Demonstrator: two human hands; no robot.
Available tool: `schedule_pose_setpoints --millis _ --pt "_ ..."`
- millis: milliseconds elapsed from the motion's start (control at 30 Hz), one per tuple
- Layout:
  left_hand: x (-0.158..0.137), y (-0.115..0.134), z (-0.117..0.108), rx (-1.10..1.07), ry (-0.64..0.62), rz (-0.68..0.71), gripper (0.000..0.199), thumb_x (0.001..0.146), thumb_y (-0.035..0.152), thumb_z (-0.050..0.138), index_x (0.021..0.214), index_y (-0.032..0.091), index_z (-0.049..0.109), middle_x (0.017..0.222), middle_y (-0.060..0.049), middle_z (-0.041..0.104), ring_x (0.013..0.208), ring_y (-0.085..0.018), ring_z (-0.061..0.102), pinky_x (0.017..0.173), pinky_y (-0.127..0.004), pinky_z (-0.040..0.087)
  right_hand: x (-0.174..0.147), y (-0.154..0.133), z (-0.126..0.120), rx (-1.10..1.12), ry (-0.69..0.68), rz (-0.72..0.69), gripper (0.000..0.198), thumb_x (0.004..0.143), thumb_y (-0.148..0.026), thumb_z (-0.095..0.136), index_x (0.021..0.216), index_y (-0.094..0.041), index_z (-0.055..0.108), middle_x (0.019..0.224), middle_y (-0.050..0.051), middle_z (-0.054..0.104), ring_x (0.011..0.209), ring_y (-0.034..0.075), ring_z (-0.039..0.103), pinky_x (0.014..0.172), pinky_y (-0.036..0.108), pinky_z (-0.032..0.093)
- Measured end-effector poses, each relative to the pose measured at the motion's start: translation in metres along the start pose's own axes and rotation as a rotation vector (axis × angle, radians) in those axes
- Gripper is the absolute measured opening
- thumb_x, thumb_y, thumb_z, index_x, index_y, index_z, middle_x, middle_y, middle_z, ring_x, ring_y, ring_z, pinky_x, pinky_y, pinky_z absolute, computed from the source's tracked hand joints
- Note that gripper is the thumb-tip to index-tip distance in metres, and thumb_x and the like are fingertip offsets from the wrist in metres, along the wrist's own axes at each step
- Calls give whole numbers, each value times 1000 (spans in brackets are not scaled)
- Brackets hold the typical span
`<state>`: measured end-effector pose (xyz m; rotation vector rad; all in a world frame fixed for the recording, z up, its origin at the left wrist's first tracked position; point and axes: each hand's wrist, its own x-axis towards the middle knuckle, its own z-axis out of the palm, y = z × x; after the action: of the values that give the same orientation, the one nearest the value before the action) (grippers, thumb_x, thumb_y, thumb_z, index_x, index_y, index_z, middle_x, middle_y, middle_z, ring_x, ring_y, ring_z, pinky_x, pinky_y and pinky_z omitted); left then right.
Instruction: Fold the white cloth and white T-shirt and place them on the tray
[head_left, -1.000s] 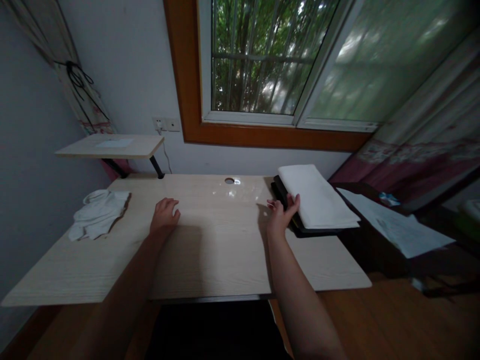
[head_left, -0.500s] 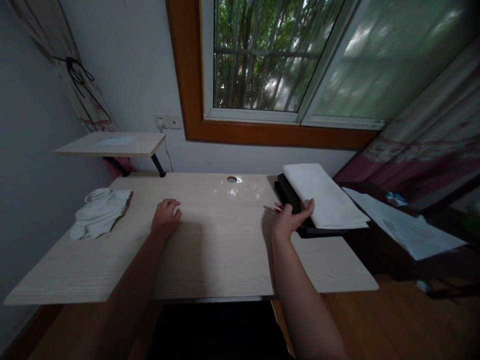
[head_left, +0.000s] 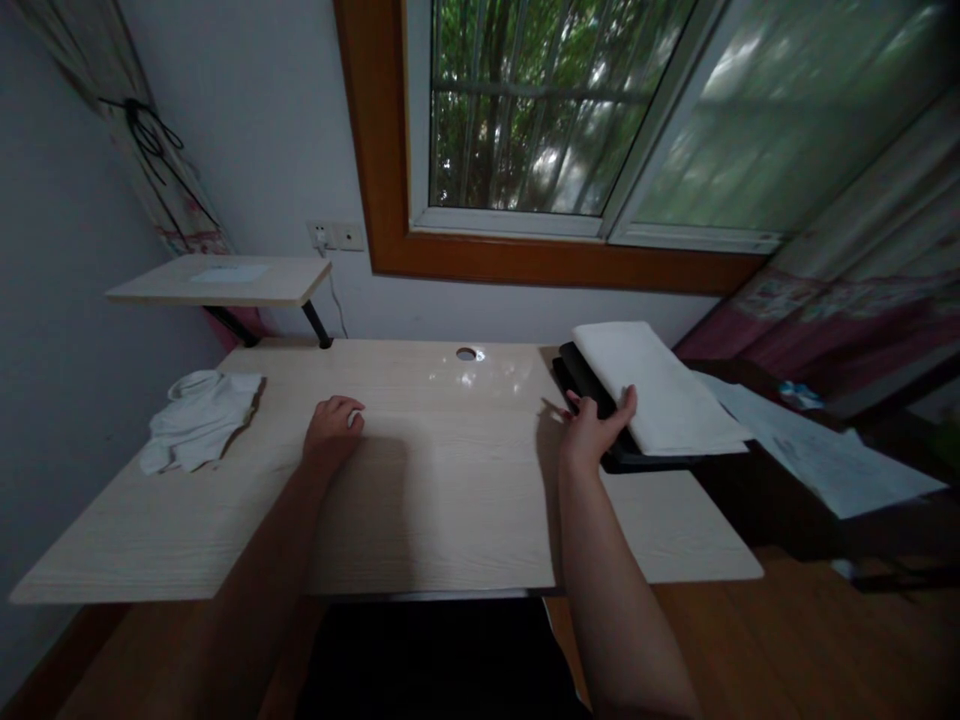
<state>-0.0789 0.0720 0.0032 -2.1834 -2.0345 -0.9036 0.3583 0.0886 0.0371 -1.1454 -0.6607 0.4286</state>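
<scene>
A folded white cloth (head_left: 667, 395) lies on top of a flat black item (head_left: 583, 378) at the right end of the desk. My right hand (head_left: 592, 430) is at their left edge, thumb and fingers apart. Its thumb lies over the cloth's near left side, while the fingers are beside the black item; whether they press on it I cannot tell. On the left half of the desk, my left hand (head_left: 331, 432) rests with loosely bent fingers, apart and holding nothing. Farther left lies a crumpled white cloth (head_left: 201, 420) with a brownish edge beneath it.
The pale wooden desk (head_left: 465, 500) has a round cable hole (head_left: 466, 354) near its back edge. A raised shelf (head_left: 285, 280) on black legs bears a paper sheet (head_left: 231, 273). Beyond the right edge, paper (head_left: 817, 440) lies on a dark surface. A window (head_left: 547, 120) is behind.
My right hand has moved slightly right, closer in against the black item and the folded cloth. My left hand stays in place. The view has shifted a little.
</scene>
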Motion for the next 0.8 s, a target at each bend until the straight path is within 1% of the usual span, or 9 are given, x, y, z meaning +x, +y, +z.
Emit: schedule_pose_setpoints --millis 100,200,300,367,433,533,633,700,800 --pt "0 0 0 -4 -1 -18 25 87 25 52 103 23 72 112 -8 68 110 -29 58 107 -45 45 0 4 0 -20 43 -8 79 86 -27 50 159 -34 19 145 13 47 97 20 70 59 23 52" --pt "0 -1 2 -11 1 -2 25 87 25 52 102 23 72 111 -8 68 109 -28 58 107 -45 44 -2 6 2 -47 63 -38 71 87 -29 49 156 -34 28 151 12 41 95 18 71 63 25 54" --pt "0 -2 1 -9 7 14 25 87 24 51 102 22 71 109 -8 69 108 -28 59 108 -45 43 -6 4 4 -61 33 -62 71 85 -28 50 154 -32 32 154 11 38 95 15 71 74 28 57" --pt "1 -1 0 -6 0 16 25 87 24 52 102 21 72 109 -8 69 108 -28 60 108 -45 43 -9 1 6 -76 10 -72 77 83 -26 53 156 -31 29 153 13 39 95 16 70 76 29 58" --pt "1 0 -2 -8 -8 16 25 87 25 52 101 21 72 109 -9 69 109 -28 60 107 -45 44 -12 -4 7 -79 -1 -77 85 82 -25 55 160 -33 21 154 15 37 95 17 70 72 29 58" --pt "1 -1 -2 -19 -5 34 24 87 24 51 100 21 71 109 -9 70 109 -27 61 108 -46 44 -11 -8 7 -42 -19 -63 93 84 -24 57 162 -43 9 162 14 23 97 17 69 68 28 57" --pt "1 -2 -1 -26 7 54 24 87 24 50 99 21 71 109 -9 70 109 -27 62 109 -46 43 -6 -7 6 -21 -40 -30 93 86 -25 56 160 -51 7 165 10 14 96 16 68 67 29 57" --pt "1 -2 0 -26 18 52 24 87 23 50 98 22 71 109 -8 70 109 -26 62 109 -46 43 -3 -4 5 -29 -33 -18 89 88 -27 55 160 -51 8 164 11 17 94 15 68 66 29 56" --pt "1 -3 1 -36 32 50 23 86 22 51 98 22 71 108 -8 70 107 -26 62 107 -45 44 -3 1 3 -47 -24 -21 80 92 -31 53 161 -46 15 160 14 26 95 17 68 65 29 55"
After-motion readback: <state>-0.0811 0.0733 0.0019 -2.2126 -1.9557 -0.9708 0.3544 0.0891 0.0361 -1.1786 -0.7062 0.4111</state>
